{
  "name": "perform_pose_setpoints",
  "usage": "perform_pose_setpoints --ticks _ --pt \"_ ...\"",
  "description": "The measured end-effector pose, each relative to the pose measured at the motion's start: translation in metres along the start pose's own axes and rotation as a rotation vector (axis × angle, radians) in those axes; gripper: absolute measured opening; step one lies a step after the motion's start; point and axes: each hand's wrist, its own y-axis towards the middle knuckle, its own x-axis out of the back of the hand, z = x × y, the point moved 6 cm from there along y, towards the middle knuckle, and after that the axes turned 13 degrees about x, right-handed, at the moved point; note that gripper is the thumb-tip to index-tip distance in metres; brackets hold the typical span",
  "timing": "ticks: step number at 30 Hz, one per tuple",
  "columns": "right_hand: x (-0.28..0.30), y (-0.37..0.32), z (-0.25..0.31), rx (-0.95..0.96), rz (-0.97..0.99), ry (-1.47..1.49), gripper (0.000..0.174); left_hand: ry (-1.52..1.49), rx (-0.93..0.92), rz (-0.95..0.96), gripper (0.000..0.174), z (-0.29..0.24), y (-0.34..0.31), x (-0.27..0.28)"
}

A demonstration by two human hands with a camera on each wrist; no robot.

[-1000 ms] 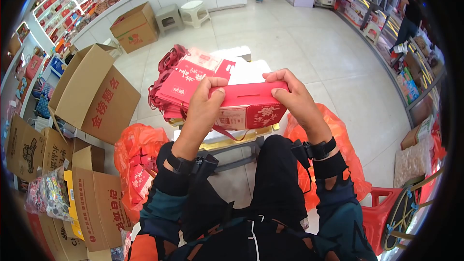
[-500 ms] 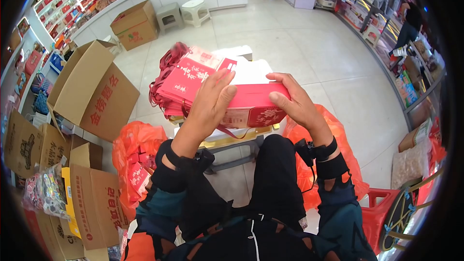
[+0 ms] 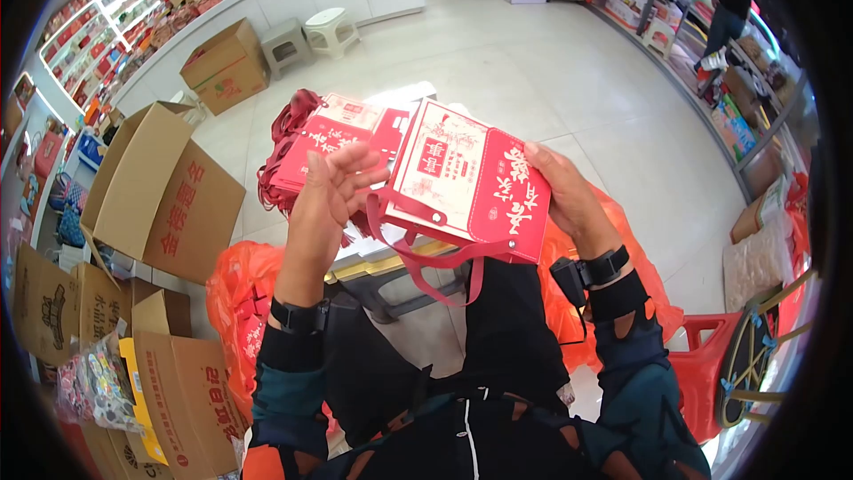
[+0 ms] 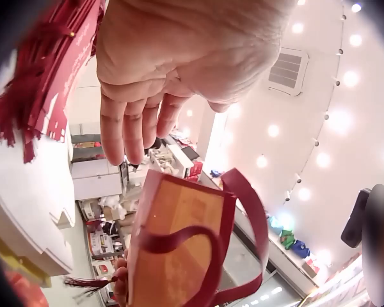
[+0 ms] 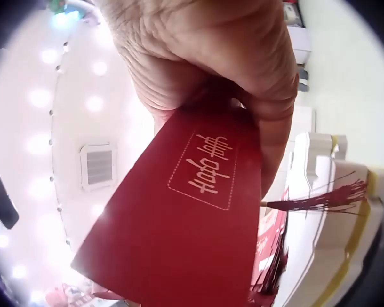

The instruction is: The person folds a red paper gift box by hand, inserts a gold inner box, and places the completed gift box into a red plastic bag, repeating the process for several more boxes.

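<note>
A red and cream gift bag (image 3: 455,156) with Chinese lettering stands opened into a box shape, tilted over the lap. My right hand (image 3: 573,200) grips its right end, with the thumb on the lettered face. In the right wrist view the bag's narrow red side (image 5: 166,217) runs down from that grip, and a dark red tassel (image 5: 326,198) sticks out beside it. My left hand (image 3: 324,204) is off the bag at its left, fingers spread loosely. The left wrist view shows red ribbon handles (image 4: 253,224) hanging below this hand. Flat red bags (image 3: 342,138) lie stacked just beyond.
The stack rests on a white surface (image 3: 418,92) in front of the knees. Orange plastic bags (image 3: 235,289) flank the legs. Cardboard boxes (image 3: 182,204) crowd the left, and a red stool (image 3: 697,373) is at the right. Two other people stand farther off.
Both hands were on the bag's red top edge; my left hand has come off to the left. My right hand has turned the bag so its printed face and ribbon handles show.
</note>
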Motion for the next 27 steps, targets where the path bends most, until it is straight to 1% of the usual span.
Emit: perform_pose_setpoints --ticks 1,2,3,5,6,7,9,10,11,12,13,15,17,18,19,21,22,23,25,26,27 --pt "0.000 -0.006 -0.011 -0.052 -0.023 0.151 0.048 -0.060 0.033 -0.007 0.075 0.010 -0.001 0.000" --pt "-0.001 -0.012 -0.025 -0.089 -0.033 0.231 0.049 -0.121 0.068 -0.017 0.070 0.021 -0.003 0.001" --pt "-0.005 -0.019 -0.034 -0.091 -0.039 0.236 0.049 -0.117 0.075 -0.015 0.070 0.035 -0.004 0.001" --pt "-0.022 -0.038 -0.054 -0.205 -0.113 0.510 0.050 -0.137 0.115 0.035 0.057 0.061 -0.002 -0.008" --pt "-0.045 -0.055 -0.039 -0.262 -0.152 0.504 0.049 -0.153 0.114 0.069 0.051 0.063 -0.005 -0.023" --pt "-0.051 -0.065 -0.052 -0.364 -0.191 0.521 0.047 -0.154 0.108 0.109 0.054 0.073 -0.010 -0.033" --pt "-0.063 -0.080 -0.102 -0.375 -0.030 1.054 0.047 -0.217 0.214 0.070 0.060 0.097 -0.015 -0.048" --pt "-0.067 -0.090 -0.113 -0.360 0.067 1.016 0.047 -0.212 0.242 0.081 0.060 0.104 -0.018 -0.051" --pt "-0.070 -0.101 -0.122 -0.342 0.158 0.974 0.048 -0.274 0.207 0.119 0.065 0.109 -0.019 -0.057" --pt "-0.076 -0.112 -0.124 -0.506 0.083 1.229 0.050 -0.344 0.178 0.171 0.069 0.116 -0.018 -0.069" --pt "-0.070 -0.120 -0.147 -0.411 0.089 0.919 0.053 -0.331 0.240 0.261 0.076 0.125 -0.022 -0.072" --pt "-0.081 -0.135 -0.146 -0.473 0.178 1.254 0.057 -0.420 0.273 0.363 0.079 0.142 -0.026 -0.076" --pt "-0.076 -0.149 -0.107 -0.480 0.167 0.776 0.061 -0.542 0.376 0.135 0.080 0.168 -0.025 -0.066" --pt "-0.066 -0.155 -0.136 -0.441 0.142 0.708 0.059 -0.453 0.432 0.074 0.079 0.168 -0.029 -0.069" --pt "-0.043 -0.165 -0.148 -0.385 0.167 0.615 0.054 -0.450 0.451 0.081 0.079 0.164 -0.031 -0.079" --pt "0.010 -0.184 -0.131 -0.483 0.064 0.341 0.043 -0.390 0.421 -0.056 0.076 0.153 -0.032 -0.088" --pt "0.045 -0.195 -0.131 -0.452 -0.064 0.236 0.037 -0.478 0.438 -0.096 0.068 0.152 -0.035 -0.088" --pt "0.082 -0.209 -0.137 -0.420 -0.191 0.130 0.032 -0.507 0.412 -0.083 0.067 0.156 -0.039 -0.077" --pt "0.168 -0.244 -0.163 -0.415 -0.444 -0.035 0.021 -0.480 0.443 -0.019 0.066 0.168 -0.046 -0.051" --pt "0.212 -0.267 -0.183 -0.399 -0.609 -0.148 0.020 -0.426 0.510 -0.095 0.067 0.187 -0.049 -0.013" --pt "0.253 -0.291 -0.205 -0.382 -0.776 -0.264 0.019 -0.419 0.520 -0.090 0.067 0.180 -0.057 -0.021"
